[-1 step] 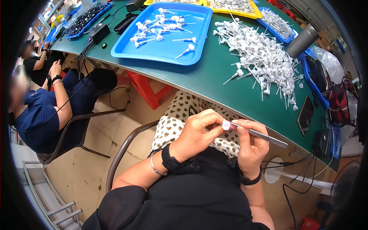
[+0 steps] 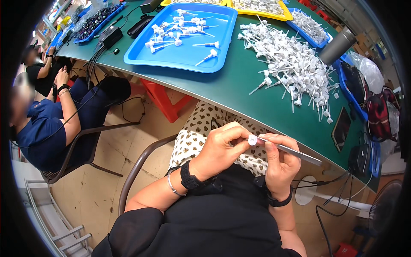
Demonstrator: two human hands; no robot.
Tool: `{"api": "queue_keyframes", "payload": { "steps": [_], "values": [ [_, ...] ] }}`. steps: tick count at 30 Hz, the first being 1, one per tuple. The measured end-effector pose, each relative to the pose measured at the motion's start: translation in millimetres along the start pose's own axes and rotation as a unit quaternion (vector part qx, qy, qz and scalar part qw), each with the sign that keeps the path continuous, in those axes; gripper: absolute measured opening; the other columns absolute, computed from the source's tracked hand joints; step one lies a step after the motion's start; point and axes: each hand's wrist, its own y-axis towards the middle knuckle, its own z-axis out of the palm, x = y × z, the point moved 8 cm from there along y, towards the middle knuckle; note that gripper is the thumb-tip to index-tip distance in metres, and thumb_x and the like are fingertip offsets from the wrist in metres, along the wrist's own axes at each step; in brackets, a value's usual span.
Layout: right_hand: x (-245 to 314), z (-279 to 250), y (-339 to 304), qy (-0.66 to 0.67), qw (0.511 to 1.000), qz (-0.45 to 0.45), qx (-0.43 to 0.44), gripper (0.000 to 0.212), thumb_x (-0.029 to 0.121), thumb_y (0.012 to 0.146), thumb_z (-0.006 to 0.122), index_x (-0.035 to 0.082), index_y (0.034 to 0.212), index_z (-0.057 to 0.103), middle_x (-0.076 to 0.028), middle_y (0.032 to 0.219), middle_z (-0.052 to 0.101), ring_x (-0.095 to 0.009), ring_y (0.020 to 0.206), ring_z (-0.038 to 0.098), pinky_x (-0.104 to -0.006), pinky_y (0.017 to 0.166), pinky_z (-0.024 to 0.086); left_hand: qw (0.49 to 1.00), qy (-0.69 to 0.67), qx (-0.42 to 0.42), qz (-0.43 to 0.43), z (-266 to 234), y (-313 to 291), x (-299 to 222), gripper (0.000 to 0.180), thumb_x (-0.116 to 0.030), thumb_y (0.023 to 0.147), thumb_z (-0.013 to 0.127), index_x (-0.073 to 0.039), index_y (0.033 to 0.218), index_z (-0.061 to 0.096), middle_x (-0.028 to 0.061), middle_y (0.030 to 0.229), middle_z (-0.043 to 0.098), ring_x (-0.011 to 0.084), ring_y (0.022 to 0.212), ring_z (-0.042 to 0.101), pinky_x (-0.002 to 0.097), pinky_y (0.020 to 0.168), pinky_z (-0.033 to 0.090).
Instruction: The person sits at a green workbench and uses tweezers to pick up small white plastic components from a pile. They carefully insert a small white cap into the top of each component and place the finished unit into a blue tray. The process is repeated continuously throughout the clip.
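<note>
Over my lap, just off the table's front edge, my left hand [image 2: 223,147] pinches a small white plastic part [image 2: 252,140] between thumb and fingers. Its round head faces up; any stem is hidden by the fingers. My right hand [image 2: 281,165] is closed on a flat grey metal tool [image 2: 299,154], whose blunt end sticks out to the right. The tool's other end meets the white part, and the fingers hide its tip. On the table lies a large heap of similar white parts [image 2: 295,64] with thin stems. Several more rest in a blue tray [image 2: 184,63].
The green table [image 2: 257,96] spans the far side. Yellow trays [image 2: 284,15] and a grey cylinder [image 2: 338,46] stand beyond the heap. A phone [image 2: 341,129] lies at the right, near a fan [image 2: 385,205]. Another person [image 2: 51,124] sits at the left; a red stool [image 2: 165,100] is under the table.
</note>
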Motion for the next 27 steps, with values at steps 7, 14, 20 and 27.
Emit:
{"api": "queue_keyframes", "payload": {
  "steps": [7,14,20,27],
  "values": [
    [-1.1,0.1,-1.1,-0.019,1.0,-0.008,0.004,0.01,-0.002,0.095,0.069,-0.004,0.104,0.065,-0.014,0.102,0.072,-0.018,0.091,0.071,-0.0283,0.078,0.058,1.0,0.012,-0.006,0.005,-1.3,0.8,-0.3,0.008,-0.003,0.09,0.076,0.002,0.095,0.072,0.0065,0.089,0.067,0.0102,0.072,0.063,0.0246,0.061,0.051],
    [-1.6,0.5,-1.4,-0.032,0.999,-0.015,0.0,0.011,-0.002,0.095,0.069,-0.004,0.105,0.065,-0.013,0.101,0.072,-0.018,0.089,0.071,-0.0282,0.077,0.058,1.0,0.022,-0.011,0.011,-1.7,0.4,-2.5,0.007,-0.001,0.089,0.076,0.002,0.095,0.072,0.0059,0.087,0.067,0.0101,0.071,0.062,0.0246,0.06,0.051],
    [-0.3,1.9,-0.3,-0.027,1.0,-0.007,-0.002,0.009,-0.002,0.095,0.068,-0.004,0.103,0.066,-0.013,0.099,0.073,-0.018,0.087,0.071,-0.0282,0.076,0.058,0.999,0.029,-0.011,0.018,-1.7,-0.5,0.0,0.008,-0.001,0.088,0.076,0.001,0.095,0.072,0.0057,0.087,0.067,0.01,0.071,0.062,0.0246,0.06,0.05],
    [-3.7,1.3,-0.9,-0.023,1.0,-0.004,-0.006,0.008,-0.002,0.096,0.067,-0.004,0.104,0.065,-0.013,0.1,0.072,-0.018,0.087,0.072,-0.0279,0.075,0.058,0.999,0.032,-0.012,0.018,-1.8,-0.1,0.0,0.007,-0.001,0.088,0.076,0.0,0.095,0.073,0.0056,0.086,0.066,0.0099,0.07,0.062,0.0245,0.059,0.05]
  ]
}}
